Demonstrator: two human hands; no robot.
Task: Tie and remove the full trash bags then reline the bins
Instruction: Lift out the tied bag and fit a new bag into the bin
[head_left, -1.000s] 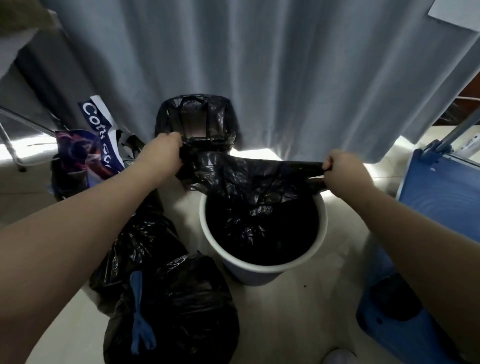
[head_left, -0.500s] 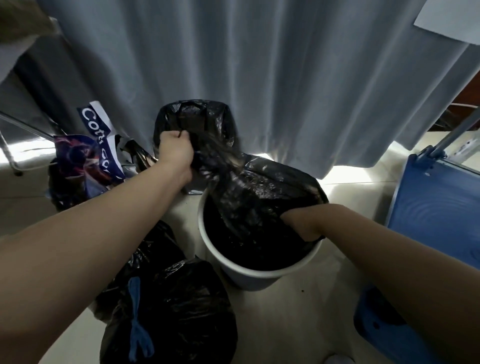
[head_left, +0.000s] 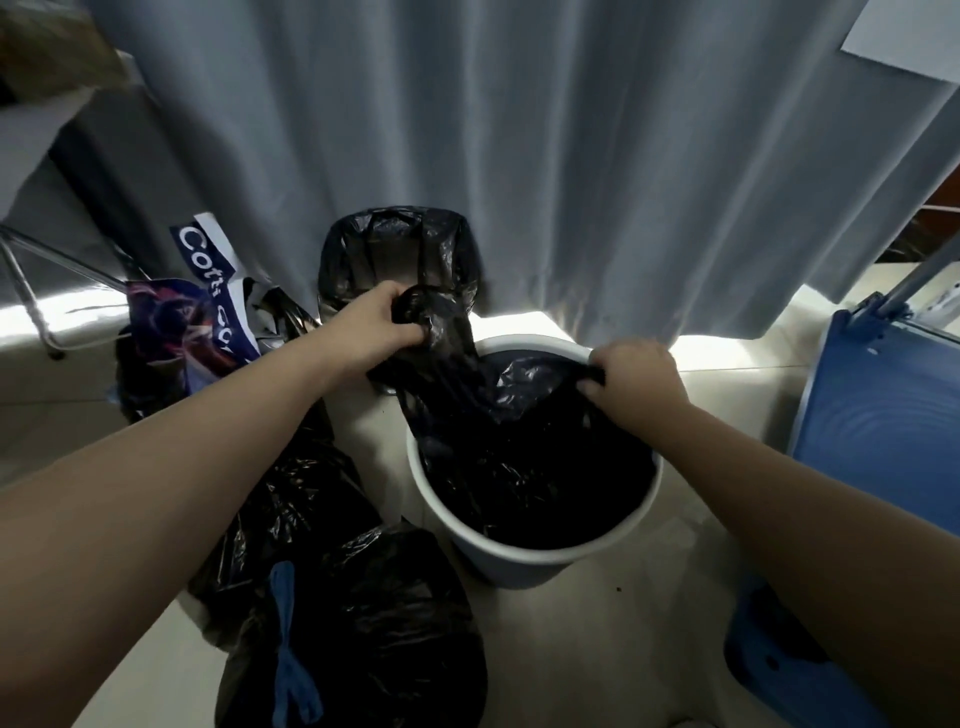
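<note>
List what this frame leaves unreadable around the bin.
Head view only.
White bin: floor hidden under the black liner.
Right hand: fingertips buried in the liner's edge.
Left hand: fingertips wrapped in bunched liner.
Tied black bag: contents hidden by opaque plastic.
Blue object: cut off by right edge.

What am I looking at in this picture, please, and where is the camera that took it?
There is no machine: a person wears a camera on the head, looking down at their own bare arms. The left hand and right hand each grip part of a black liner that hangs into a white bin on the floor. Beside it lie full black bags; behind stands another lined bin, before a grey curtain.
</note>
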